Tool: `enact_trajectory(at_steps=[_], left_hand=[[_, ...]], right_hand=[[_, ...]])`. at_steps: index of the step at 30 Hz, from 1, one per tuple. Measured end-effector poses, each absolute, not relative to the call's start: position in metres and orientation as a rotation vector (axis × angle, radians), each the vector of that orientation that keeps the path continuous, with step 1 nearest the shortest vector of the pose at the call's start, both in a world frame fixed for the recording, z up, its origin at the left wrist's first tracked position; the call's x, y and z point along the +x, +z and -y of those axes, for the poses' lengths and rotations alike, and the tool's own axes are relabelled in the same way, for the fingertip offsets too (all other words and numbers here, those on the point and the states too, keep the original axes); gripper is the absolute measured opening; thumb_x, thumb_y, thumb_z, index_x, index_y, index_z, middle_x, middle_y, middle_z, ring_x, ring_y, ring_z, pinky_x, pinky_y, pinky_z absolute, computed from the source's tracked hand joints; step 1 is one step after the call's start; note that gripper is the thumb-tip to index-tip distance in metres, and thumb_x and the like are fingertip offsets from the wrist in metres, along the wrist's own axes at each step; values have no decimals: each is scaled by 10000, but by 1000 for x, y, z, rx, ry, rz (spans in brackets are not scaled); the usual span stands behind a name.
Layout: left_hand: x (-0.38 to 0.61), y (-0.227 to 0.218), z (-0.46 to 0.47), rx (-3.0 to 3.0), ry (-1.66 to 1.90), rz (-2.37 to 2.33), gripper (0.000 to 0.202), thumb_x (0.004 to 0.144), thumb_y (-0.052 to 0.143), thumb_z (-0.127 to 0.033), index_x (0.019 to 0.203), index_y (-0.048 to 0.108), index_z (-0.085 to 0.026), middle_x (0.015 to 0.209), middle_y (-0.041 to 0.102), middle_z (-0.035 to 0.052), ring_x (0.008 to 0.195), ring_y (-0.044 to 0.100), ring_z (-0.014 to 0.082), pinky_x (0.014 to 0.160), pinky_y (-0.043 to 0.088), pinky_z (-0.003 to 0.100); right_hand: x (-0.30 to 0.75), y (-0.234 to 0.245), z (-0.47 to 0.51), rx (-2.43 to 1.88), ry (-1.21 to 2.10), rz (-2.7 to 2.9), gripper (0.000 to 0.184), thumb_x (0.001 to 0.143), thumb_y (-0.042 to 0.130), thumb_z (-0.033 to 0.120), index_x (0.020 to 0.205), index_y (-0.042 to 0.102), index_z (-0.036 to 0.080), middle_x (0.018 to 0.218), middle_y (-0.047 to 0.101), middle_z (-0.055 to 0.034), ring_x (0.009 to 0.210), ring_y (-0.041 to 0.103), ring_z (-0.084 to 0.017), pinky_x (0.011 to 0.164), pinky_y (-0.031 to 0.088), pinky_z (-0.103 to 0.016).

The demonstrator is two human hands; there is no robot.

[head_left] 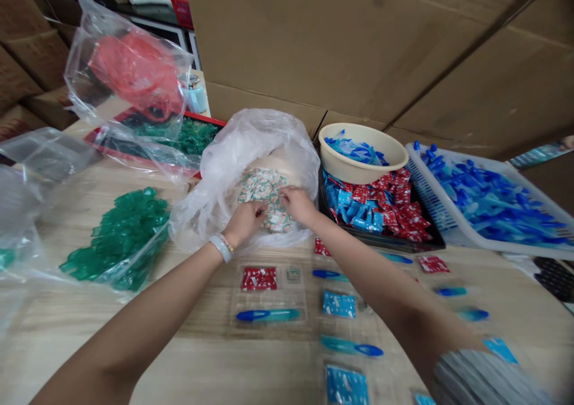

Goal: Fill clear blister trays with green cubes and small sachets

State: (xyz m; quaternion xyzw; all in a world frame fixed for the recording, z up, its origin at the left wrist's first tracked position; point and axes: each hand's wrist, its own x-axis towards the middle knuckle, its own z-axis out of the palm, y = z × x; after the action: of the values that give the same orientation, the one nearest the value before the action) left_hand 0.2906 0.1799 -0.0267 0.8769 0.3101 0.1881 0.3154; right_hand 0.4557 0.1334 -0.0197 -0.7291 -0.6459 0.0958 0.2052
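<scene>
My left hand (246, 221) and my right hand (298, 204) are both inside the mouth of a white plastic bag (273, 131), over a heap of small pale printed packets (264, 185). The left hand's fingers are curled at the heap's near left side. The right hand's thumb and fingers are drawn together at its right side. What either hand holds, if anything, is too small to tell. Just below lies a clear plastic tray (287, 294) with a red packet (259, 278), a small pale packet (293, 274) and a blue pen-shaped piece (268, 315).
Green plastic pieces (125, 231) lie in clear film at left, before a red-rimmed tray (121, 154). At right stand a cream basin (364, 174), a black tray (385, 241) of red and blue packets, and a white basket (475, 236). Cardboard boxes (305, 40) rise behind.
</scene>
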Motion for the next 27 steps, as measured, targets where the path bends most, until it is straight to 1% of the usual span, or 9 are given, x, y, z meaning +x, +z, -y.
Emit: enact_trajectory(at_steps=[4,6,8,10,12,14,20,23,27], left_hand=[[283,-30,-181,2397,453,-774,199,735,459,-149,804,646,-143,805,654,66,748,571,175,719,412,270],[281,-31,-182,2377,469,-749,202,738,460,-149,812,647,-138,823,651,70,774,569,175,746,407,271],[281,-32,-183,2323,505,-723,196,737,470,-156,820,646,-131,836,646,71,781,563,171,752,404,271],[281,-32,-185,2234,523,-706,224,731,490,-169,905,625,-128,809,639,58,737,559,157,708,412,261],[282,-32,-186,2134,521,-708,361,712,519,-177,1068,544,-120,734,619,29,652,543,137,631,412,241],[283,-33,-186,2071,511,-714,469,695,536,-176,1154,470,-108,652,580,-3,578,508,118,562,389,221],[279,-30,-184,2001,427,-693,316,675,541,-186,981,585,-116,595,536,-19,548,455,99,506,339,196],[278,-28,-182,1927,412,-699,421,648,554,-162,1064,541,-107,600,542,-23,551,469,98,525,360,199],[275,-30,-180,1888,459,-745,541,628,559,-155,1158,470,-90,616,561,-21,567,495,108,548,385,212]], right_hand=[[452,-26,-143,-2099,110,1879,59,710,514,175,709,572,165,812,541,-80,784,480,-192,695,353,-291],[451,-26,-144,-2042,133,1864,46,676,520,130,695,545,165,776,521,-53,756,467,-170,677,349,-271],[449,-24,-143,-1947,267,1847,81,649,509,86,675,512,163,681,483,-7,668,445,-133,621,341,-238],[447,-20,-140,-1831,462,1840,101,634,504,65,663,491,162,591,426,37,579,407,-102,558,318,-211],[444,-18,-138,-1754,638,1816,114,616,515,58,665,491,159,547,389,62,530,379,-84,521,294,-198],[441,-16,-136,-1735,767,1760,131,596,516,42,667,505,152,542,392,69,514,376,-74,509,286,-190],[436,-15,-132,-1693,1059,1553,89,633,511,85,682,562,139,569,489,48,531,429,-72,535,325,-194],[433,-16,-130,-1724,1022,1497,78,656,510,118,688,579,139,550,493,48,514,420,-70,523,319,-194],[427,-22,-130,-1737,935,1495,150,621,478,46,685,571,145,515,459,63,489,411,-64,505,310,-184]])
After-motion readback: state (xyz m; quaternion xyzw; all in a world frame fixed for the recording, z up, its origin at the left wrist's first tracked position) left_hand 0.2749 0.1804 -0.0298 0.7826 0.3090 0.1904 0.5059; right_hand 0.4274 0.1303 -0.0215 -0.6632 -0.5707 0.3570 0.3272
